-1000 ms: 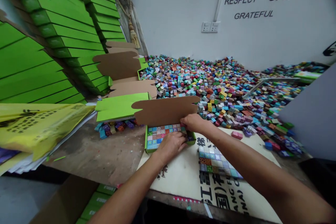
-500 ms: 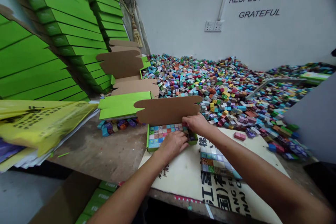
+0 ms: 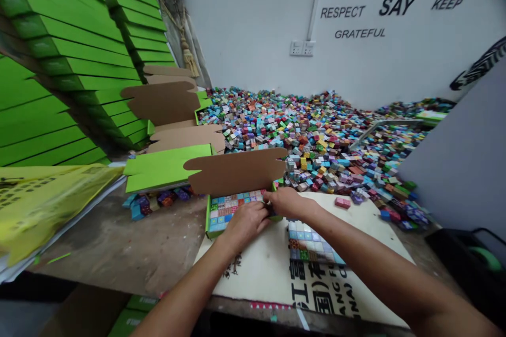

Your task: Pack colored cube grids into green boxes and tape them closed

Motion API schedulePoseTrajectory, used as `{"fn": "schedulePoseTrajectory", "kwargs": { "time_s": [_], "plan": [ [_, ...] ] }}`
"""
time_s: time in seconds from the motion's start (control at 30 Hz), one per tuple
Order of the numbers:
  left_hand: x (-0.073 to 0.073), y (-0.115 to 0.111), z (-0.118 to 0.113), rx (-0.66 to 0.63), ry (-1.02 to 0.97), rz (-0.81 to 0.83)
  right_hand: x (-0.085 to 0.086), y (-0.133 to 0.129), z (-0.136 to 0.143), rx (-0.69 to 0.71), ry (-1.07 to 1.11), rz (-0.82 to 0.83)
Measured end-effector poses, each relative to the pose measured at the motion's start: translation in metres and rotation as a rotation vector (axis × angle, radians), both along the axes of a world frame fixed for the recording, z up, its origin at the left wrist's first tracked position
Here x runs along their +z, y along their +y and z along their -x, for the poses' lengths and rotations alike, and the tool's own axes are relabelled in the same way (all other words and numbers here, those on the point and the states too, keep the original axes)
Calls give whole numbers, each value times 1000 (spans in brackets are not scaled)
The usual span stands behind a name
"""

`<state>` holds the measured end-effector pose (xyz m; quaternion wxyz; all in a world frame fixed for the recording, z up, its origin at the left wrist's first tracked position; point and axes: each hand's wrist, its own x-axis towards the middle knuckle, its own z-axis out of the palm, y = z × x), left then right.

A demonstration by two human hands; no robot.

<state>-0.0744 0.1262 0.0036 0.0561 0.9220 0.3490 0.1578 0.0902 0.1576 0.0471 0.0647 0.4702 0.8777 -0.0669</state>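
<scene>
An open green box (image 3: 215, 233) with a raised brown cardboard lid (image 3: 237, 174) stands on the table, holding rows of small patterned blocks (image 3: 225, 208). My left hand (image 3: 247, 221) lies over the box's front right part, its fingers bent and close together on the blocks. At the right end of the box, my right hand (image 3: 288, 203) has its fingers pinched downward beside my left fingertips. What either hand grips there is hidden. Just right of the box, a flat group of patterned blocks (image 3: 310, 242) rests on a cream printed sheet (image 3: 256, 279), partly behind my right forearm.
A large heap of loose blocks (image 3: 284, 121) spreads along the wall. Stacked green boxes (image 3: 79, 47) rise at the left, with a closed-looking green lid (image 3: 168, 166) nearer. Yellow plastic packaging (image 3: 51, 205) lies at the left edge. A single pink block (image 3: 342, 202) sits on the sheet.
The camera view has turned right, so everything sits further left. My right hand has come away from the box's far right corner, down towards my left fingertips. My left hand stays on the blocks.
</scene>
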Motion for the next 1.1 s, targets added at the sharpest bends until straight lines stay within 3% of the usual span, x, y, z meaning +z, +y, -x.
{"fn": "schedulePoseTrajectory", "kwargs": {
  "time_s": [0.1,0.2,0.27,0.37,0.57,0.73,0.87,1.1],
  "plan": [
    [2,-1,0,19,55,-4,1,3,-24,-80,98,-24],
    [4,-2,-3,39,71,5,0,11,-65,-284,148,-107],
    [5,-2,-8,58,58,1,-4,18,-92,-450,131,-156],
    [4,-1,-16,90,24,-16,-19,24,-112,-572,103,-177],
    [-6,1,-22,113,41,-5,-50,25,-90,-599,145,-251],
    [-9,-3,-22,122,43,-22,-60,29,-86,-602,248,-221],
    [-9,-6,-22,121,11,-20,-55,33,-98,-565,319,-142],
    [-11,-6,-22,110,-4,-2,-24,30,-105,-477,520,-157]
  ]
}}
